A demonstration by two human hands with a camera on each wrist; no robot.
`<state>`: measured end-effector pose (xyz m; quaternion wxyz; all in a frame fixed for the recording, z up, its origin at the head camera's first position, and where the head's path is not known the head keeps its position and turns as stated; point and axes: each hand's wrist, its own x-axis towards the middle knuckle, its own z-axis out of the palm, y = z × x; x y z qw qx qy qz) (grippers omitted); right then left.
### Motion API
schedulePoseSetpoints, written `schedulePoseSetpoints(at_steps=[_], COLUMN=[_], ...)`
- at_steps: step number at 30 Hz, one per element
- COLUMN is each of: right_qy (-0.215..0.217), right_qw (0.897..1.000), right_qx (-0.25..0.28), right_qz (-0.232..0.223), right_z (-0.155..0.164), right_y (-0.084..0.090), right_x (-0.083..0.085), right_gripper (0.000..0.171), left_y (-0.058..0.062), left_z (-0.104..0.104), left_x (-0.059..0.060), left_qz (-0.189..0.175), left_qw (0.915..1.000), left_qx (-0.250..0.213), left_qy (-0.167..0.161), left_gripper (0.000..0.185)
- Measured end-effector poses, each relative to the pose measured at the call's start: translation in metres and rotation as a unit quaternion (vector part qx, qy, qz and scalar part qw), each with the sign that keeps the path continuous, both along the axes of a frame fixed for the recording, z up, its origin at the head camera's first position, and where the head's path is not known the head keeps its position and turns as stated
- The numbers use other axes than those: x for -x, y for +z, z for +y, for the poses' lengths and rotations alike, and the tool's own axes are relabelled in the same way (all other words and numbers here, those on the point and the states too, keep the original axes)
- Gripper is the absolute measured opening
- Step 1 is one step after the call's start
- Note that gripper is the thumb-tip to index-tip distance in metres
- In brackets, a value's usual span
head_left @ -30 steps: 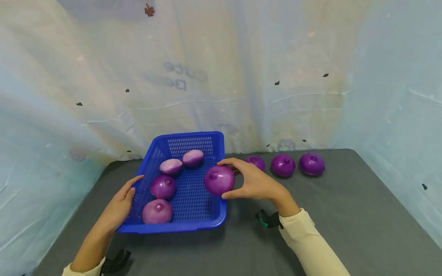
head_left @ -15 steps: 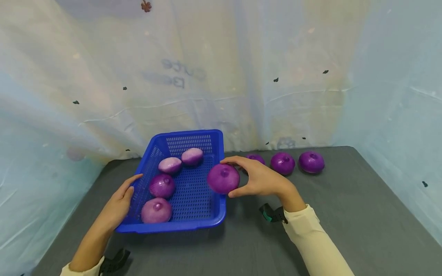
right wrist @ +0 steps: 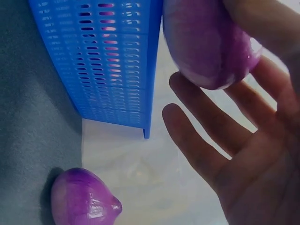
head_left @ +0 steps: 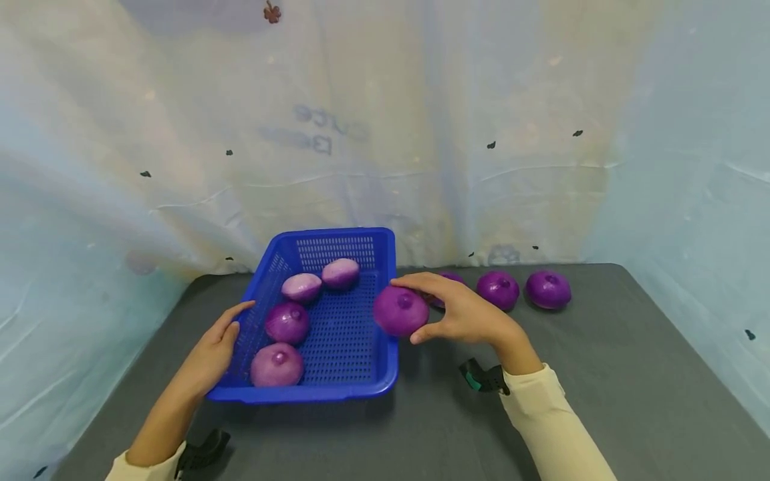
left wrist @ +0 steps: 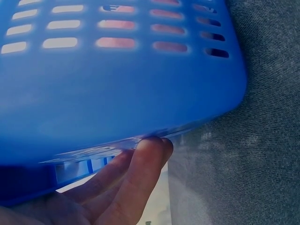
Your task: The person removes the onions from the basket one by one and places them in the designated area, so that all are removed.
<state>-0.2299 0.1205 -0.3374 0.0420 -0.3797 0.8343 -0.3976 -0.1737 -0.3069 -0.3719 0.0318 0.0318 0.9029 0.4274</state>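
My right hand (head_left: 466, 314) pinches a purple onion (head_left: 401, 312) between thumb and fingers, over the right rim of a blue plastic basket (head_left: 337, 392). In the right wrist view the same onion (right wrist: 206, 42) hangs beside the basket's slotted wall (right wrist: 108, 61), with the lower fingers spread below it. My left hand (head_left: 210, 353) grips the basket's left rim; the left wrist view has its fingers (left wrist: 145, 164) against the rim's edge. Inside the basket, along the left and back, lie a dark purple onion (head_left: 287, 323), a pinkish one (head_left: 277, 365) and two pale-topped ones (head_left: 302, 288).
On the grey table (head_left: 601, 374), right of the basket, stand more purple onions in a row: one (head_left: 498, 290), another (head_left: 548, 289) farther right, and a third (head_left: 450, 278) partly behind my right hand. A pale plastic sheet (head_left: 421, 187) hangs behind and along both sides.
My right hand has drifted slightly right with its onion, from inside the basket's right edge to over the rim. The left hand keeps its place on the basket.
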Motion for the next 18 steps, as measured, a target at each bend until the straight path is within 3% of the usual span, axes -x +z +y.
schedulePoseSetpoints(at_steps=[8, 18], right_qy=[-0.049, -0.095], right_qw=[0.998, 0.995], right_qx=[-0.029, -0.041], right_qz=[-0.006, -0.016], right_z=[0.013, 0.044], right_y=[0.003, 0.003], right_x=[0.001, 0.007], right_gripper=[0.077, 0.080], left_y=[0.002, 0.002], left_z=[0.001, 0.001], left_x=[0.003, 0.000], left_qz=[-0.002, -0.020], left_qw=[1.0000, 0.9997], left_qx=[-0.002, -0.011], left_qy=[0.003, 0.009], left_gripper=[0.049, 0.050])
